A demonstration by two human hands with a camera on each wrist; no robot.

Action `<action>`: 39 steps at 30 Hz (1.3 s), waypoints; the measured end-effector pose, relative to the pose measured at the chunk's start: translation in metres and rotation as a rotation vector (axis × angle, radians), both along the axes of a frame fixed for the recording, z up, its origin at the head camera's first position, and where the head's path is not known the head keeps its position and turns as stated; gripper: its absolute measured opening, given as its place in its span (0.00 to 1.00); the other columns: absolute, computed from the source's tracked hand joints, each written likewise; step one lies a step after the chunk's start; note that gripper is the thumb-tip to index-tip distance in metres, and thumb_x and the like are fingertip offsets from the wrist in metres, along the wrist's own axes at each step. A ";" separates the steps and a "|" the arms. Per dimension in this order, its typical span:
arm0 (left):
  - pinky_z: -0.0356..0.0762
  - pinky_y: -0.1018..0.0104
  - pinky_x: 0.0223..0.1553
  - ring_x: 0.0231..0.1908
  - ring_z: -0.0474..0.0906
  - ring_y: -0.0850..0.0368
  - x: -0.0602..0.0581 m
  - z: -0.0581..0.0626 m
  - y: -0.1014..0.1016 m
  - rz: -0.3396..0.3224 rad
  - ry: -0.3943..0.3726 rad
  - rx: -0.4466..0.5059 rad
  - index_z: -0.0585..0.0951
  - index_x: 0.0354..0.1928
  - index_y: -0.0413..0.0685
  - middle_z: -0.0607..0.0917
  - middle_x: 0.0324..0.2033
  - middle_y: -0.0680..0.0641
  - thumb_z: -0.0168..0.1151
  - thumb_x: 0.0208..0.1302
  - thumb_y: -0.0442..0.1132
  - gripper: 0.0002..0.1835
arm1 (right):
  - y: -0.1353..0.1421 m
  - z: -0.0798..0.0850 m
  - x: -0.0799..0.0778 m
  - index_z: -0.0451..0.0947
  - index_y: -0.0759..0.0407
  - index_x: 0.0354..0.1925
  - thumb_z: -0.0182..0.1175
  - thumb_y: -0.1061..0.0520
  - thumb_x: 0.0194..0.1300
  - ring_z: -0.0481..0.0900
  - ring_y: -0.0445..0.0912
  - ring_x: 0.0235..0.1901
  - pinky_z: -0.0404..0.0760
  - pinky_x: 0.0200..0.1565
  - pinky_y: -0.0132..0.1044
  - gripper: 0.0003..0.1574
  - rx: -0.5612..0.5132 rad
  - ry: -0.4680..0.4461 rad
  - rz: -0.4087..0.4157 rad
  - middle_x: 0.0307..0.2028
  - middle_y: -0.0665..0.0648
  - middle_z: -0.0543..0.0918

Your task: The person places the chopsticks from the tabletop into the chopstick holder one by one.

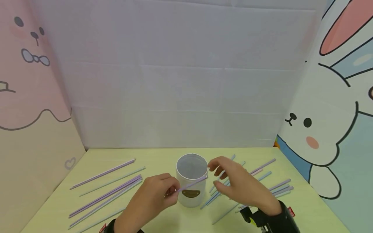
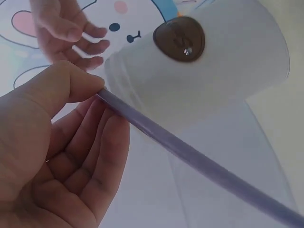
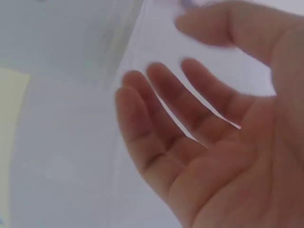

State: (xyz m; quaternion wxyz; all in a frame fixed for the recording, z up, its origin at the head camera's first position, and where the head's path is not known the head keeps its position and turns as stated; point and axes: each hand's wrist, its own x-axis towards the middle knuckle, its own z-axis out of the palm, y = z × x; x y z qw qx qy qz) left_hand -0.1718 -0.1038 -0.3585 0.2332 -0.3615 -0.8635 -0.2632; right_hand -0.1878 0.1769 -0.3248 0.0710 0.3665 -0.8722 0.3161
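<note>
A thin purple straw (image 2: 190, 154) is pinched between the thumb and fingers of my left hand (image 1: 158, 191). It slants up to the right across the front of a white cylindrical container (image 1: 190, 200), its far end close to my right hand. The container stands upright with its open top facing up and a dark brown oval badge (image 2: 179, 39) on its side. To the right of the rim is my right hand (image 1: 233, 179), fingers loosely bent and apart, with nothing in them. In the right wrist view its palm (image 3: 228, 161) shows bare.
Several purple and pale green straws (image 1: 106, 195) lie slanted on the yellow table (image 1: 163, 223) at the left. More straws, blue, purple, pink and green (image 1: 265, 176), lie scattered at the right, partly under my right arm. A white sheet (image 1: 186, 81) hangs behind the table.
</note>
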 end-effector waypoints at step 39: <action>0.81 0.66 0.33 0.29 0.79 0.63 -0.103 0.027 0.030 -0.013 -0.240 0.499 0.77 0.37 0.54 0.81 0.30 0.55 0.64 0.60 0.37 0.06 | -0.043 -0.089 -0.039 0.46 0.44 0.70 0.74 0.51 0.51 0.67 0.46 0.58 0.70 0.57 0.49 0.60 -0.432 -0.390 -0.010 0.61 0.50 0.65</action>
